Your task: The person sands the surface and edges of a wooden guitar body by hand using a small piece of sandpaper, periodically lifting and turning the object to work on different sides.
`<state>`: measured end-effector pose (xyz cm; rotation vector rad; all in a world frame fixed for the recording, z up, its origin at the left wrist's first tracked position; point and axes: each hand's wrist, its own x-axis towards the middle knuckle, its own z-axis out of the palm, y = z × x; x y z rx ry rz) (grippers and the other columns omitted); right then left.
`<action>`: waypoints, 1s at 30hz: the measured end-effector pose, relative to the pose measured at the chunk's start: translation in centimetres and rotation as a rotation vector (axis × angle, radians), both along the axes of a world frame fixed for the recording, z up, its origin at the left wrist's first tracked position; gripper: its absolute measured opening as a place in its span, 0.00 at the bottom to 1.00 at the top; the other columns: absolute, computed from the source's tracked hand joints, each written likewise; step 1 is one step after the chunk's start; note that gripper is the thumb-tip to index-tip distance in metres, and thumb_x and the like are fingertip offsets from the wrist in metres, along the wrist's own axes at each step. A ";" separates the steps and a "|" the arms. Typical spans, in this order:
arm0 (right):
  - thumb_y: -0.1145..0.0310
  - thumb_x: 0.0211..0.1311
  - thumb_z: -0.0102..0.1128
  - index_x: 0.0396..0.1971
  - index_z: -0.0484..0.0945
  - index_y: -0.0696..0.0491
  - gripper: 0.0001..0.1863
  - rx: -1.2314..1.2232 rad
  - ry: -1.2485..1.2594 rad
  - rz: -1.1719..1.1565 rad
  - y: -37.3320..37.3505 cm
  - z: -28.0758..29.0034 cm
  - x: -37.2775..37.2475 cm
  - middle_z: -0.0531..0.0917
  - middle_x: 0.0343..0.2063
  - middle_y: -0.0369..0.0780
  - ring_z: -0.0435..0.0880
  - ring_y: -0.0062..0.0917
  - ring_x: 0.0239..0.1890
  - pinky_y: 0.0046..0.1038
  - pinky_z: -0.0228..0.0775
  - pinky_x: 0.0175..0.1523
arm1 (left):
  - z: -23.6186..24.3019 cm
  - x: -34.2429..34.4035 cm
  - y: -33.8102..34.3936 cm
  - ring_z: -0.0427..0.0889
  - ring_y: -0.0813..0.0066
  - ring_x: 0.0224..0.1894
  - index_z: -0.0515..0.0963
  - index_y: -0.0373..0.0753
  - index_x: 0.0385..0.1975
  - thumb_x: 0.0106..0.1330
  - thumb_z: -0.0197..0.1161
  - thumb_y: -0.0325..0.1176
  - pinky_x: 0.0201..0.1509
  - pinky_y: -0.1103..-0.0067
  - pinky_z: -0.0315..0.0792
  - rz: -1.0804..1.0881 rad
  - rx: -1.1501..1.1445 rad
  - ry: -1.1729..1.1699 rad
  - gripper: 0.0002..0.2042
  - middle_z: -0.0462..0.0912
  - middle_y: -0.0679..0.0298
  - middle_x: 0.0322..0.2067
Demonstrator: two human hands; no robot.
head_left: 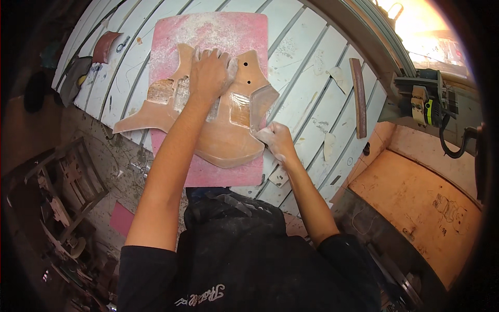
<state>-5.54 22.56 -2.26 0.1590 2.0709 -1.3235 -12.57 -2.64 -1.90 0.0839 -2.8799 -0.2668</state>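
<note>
A bare wooden electric guitar body (223,148) with routed cavities and two small black holes lies on a pink dusty sheet (208,26). My left hand (210,75) bears down on its far middle part, fingers bent over the far edge and thumb spread to the right. White dust coats the fingers. At the near right edge of the body my right hand (275,139) is closed in a fist-like pinch, its knuckles dusty. Whatever lies inside that grip is hidden. Just above it, a grey-brown dusty facet (263,106) runs along the body's right side.
Beneath is a white slatted table (304,67). A curved wooden strip (358,99) and scraps lie at its right; a reddish curved piece (106,47) lies far left. A machine (423,99) stands beyond the right edge, near an orange-brown board (410,203). Wooden frames (67,187) stand lower left.
</note>
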 end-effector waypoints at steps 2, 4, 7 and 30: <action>0.67 0.50 0.73 0.21 0.77 0.57 0.13 -0.012 0.098 0.001 -0.3 -0.3 0.1 0.78 0.19 0.33 0.74 0.16 0.24 0.26 0.68 0.28 | 0.2 0.0 0.0 0.81 0.55 0.49 0.84 0.39 0.40 0.73 0.52 0.46 0.70 0.54 0.59 -0.002 -0.008 -0.011 0.18 0.84 0.55 0.41; 0.67 0.50 0.74 0.21 0.76 0.57 0.14 0.001 0.148 -0.035 -1.0 -0.7 -0.4 0.78 0.19 0.33 0.74 0.15 0.25 0.25 0.68 0.28 | 0.3 0.0 0.0 0.81 0.54 0.50 0.84 0.39 0.40 0.73 0.52 0.47 0.70 0.54 0.59 -0.002 -0.023 -0.016 0.18 0.84 0.55 0.41; 0.67 0.51 0.73 0.20 0.76 0.56 0.14 -0.034 -0.023 -0.104 0.1 0.8 1.2 0.77 0.19 0.32 0.73 0.14 0.24 0.24 0.67 0.27 | 0.4 0.1 0.0 0.80 0.54 0.50 0.84 0.39 0.40 0.74 0.51 0.47 0.70 0.54 0.59 0.005 0.008 -0.035 0.19 0.84 0.55 0.42; 0.66 0.55 0.75 0.30 0.82 0.59 0.13 -0.061 0.173 -0.111 -0.3 -1.5 1.3 0.84 0.25 0.37 0.80 0.18 0.28 0.25 0.74 0.35 | 0.4 0.1 0.1 0.81 0.54 0.50 0.84 0.39 0.40 0.73 0.52 0.47 0.70 0.53 0.60 0.000 0.016 -0.019 0.19 0.84 0.54 0.42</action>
